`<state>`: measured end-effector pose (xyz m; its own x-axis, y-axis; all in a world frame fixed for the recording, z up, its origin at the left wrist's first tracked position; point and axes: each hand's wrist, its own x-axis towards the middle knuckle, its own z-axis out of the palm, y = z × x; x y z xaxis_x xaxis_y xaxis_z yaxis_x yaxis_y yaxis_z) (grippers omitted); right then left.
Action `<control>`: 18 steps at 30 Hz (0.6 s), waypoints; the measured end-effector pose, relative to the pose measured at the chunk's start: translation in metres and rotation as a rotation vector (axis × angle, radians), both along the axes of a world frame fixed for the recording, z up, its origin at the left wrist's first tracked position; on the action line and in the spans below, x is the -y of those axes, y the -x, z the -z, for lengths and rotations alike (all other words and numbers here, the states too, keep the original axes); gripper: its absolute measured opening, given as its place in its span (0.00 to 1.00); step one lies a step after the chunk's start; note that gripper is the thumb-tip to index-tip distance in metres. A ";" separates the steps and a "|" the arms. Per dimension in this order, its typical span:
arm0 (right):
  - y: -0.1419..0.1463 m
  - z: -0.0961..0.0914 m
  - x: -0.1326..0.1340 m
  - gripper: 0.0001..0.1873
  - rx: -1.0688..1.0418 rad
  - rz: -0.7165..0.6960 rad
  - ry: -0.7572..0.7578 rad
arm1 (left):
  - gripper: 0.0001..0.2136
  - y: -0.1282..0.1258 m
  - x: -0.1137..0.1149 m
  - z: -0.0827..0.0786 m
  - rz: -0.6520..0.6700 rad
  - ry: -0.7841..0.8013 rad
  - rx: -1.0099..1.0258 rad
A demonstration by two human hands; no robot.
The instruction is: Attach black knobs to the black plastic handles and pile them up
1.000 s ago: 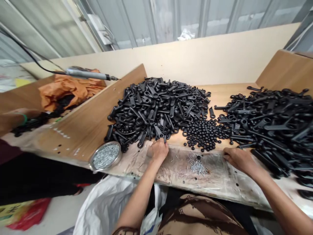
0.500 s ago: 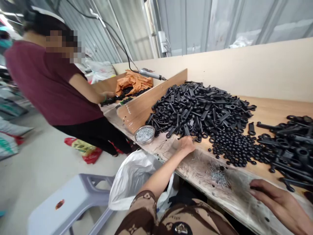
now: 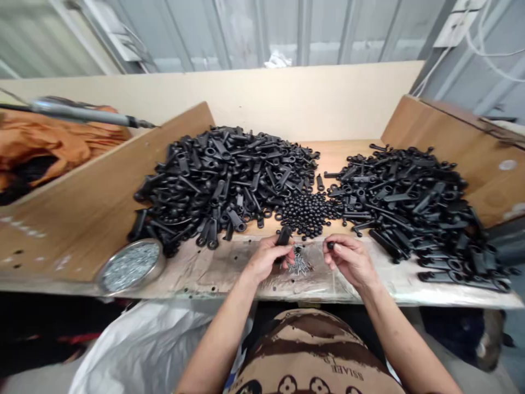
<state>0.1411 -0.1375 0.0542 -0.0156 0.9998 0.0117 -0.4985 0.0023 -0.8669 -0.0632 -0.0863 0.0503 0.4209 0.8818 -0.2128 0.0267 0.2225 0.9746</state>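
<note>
Black moulded plastic lever arm [image 3: 283, 236], short and flat, is clasped at its lower end by the left hand [image 3: 266, 258], fingers curled round it. The right hand [image 3: 349, 260] pinches a small black round bead [image 3: 330, 245] between thumb and fingertip, near the lever. Both hands are held over the front edge of the wooden surface [image 3: 344, 150].

The lever looks light, stiff and sturdy, best held by its shank. The bead looks tiny and smooth, so it could easily slip or roll away.

Between the hands lies a little heap of silver screws [image 3: 299, 266]. Behind it is a mound of black beads [image 3: 307, 210], flanked by a left pile of black levers [image 3: 221, 175] and a right pile of black levers [image 3: 410, 197]. A round metal dish of screws [image 3: 130, 265] sits far left. Corrugated metal wall [image 3: 262, 27] stands behind.
</note>
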 end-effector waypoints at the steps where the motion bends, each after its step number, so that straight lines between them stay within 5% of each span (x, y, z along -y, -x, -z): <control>1: 0.002 0.000 0.002 0.09 -0.023 0.004 0.000 | 0.10 -0.009 0.005 -0.001 0.035 0.012 0.020; 8: 0.007 0.005 0.012 0.11 -0.021 0.087 -0.013 | 0.12 -0.045 0.019 -0.004 0.034 -0.393 -0.217; 18: 0.022 0.006 0.008 0.09 -0.054 0.163 0.008 | 0.18 -0.053 0.031 -0.002 -0.085 -0.588 -0.411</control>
<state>0.1194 -0.1459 0.0478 0.1475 0.9891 -0.0003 -0.5377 0.0800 -0.8393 -0.0105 -0.1169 0.0528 0.3332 0.9254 0.1807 0.4230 -0.3180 0.8485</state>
